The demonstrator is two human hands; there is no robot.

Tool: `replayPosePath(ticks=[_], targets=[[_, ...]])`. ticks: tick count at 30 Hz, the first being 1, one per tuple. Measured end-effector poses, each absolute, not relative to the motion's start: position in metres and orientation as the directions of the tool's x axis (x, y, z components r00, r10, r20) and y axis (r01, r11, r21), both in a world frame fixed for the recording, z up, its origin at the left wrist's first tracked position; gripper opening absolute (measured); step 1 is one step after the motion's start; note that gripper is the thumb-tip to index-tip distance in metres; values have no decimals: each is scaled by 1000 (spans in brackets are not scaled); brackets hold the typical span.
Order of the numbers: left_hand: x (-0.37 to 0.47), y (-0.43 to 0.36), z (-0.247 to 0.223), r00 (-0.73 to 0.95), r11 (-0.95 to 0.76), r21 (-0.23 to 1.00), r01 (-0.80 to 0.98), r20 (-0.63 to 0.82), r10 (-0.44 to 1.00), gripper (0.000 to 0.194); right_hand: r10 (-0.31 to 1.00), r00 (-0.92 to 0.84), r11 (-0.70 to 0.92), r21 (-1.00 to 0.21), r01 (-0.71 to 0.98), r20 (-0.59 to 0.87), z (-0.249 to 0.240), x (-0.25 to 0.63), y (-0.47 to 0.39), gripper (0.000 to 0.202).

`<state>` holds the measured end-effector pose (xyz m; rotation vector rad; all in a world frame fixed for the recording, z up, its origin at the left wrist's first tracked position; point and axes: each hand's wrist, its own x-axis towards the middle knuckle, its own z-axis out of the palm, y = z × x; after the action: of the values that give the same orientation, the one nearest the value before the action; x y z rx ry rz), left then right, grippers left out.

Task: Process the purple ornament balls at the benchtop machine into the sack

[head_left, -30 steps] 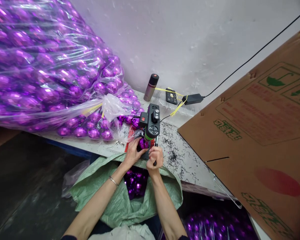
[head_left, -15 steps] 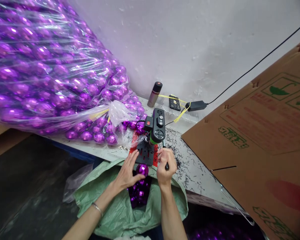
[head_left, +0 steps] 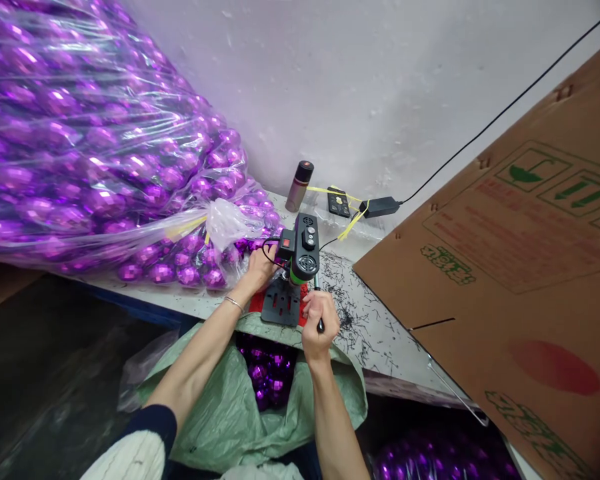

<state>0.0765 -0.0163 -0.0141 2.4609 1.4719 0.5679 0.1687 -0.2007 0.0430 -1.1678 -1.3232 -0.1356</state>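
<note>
Right hand [head_left: 321,320] grips a black press's [head_left: 307,248] lever [head_left: 317,281]; left hand [head_left: 261,268] reaches beside it, grip hidden. Faceted purple balls [head_left: 260,373] lie in a green sack [head_left: 213,407] at the white tabletop's [head_left: 410,360] near edge; more fill a clear plastic bag [head_left: 223,225].

The cream left sleeve [head_left: 133,457] has a navy cuff [head_left: 161,421], and a bracelet [head_left: 234,303] (thin, silvery) circles that wrist [head_left: 240,297].
</note>
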Motion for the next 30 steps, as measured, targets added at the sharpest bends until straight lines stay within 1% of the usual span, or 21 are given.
replayPosePath(ticks=[2,4,6,7,9,11,12,13,15,16,18,20,22,26,30], targets=[[67,-25,-15,389,-438,398,806,201,899,47,522,320,474,-581,661,791,45,168,-200,32],[53,-34,-15,351,-395,451,800,182,918,52,519,323,479,-582,657,791,47,168,-200,32],[38,-41,-13,302,-349,550,759,177,937,57,510,329,484,-582,654,795,49,168,-200,32],[31,-44,-11,267,-319,622,716,178,947,60,506,330,487,-580,654,797,49,167,-200,32],[17,-53,-7,169,-242,796,555,177,970,67,509,325,487,-578,655,797,51,168,-199,32],[7,-68,-6,90,-159,944,289,138,986,69,518,314,485,-575,658,796,53,168,-199,33],[4,-78,-7,71,-111,985,130,103,992,68,520,313,484,-576,659,795,54,169,-199,33],[3,-88,-9,73,-51,998,-29,53,996,67,521,315,484,-579,656,793,56,169,-199,33],[7,-109,-15,139,112,953,-283,-75,988,64,519,329,485,-589,646,788,61,170,-198,33],[11,-118,-19,183,198,909,-368,-138,973,63,522,338,483,-598,640,783,64,170,-197,33],[22,-131,-26,251,323,830,-454,-229,941,61,532,348,475,-612,632,772,69,170,-195,32],[33,-136,-33,243,345,814,-467,-257,935,61,544,345,467,-617,633,765,73,170,-194,32],[43,-135,-39,194,288,861,-420,-225,955,62,550,336,465,-615,637,764,76,170,-194,32],[55,-132,-53,133,90,965,-245,-58,989,63,542,322,461,-595,658,776,74,171,-197,32],[59,-131,-65,119,-132,991,-33,135,984,57,541,301,466,-578,671,785,70,172,-199,30]])
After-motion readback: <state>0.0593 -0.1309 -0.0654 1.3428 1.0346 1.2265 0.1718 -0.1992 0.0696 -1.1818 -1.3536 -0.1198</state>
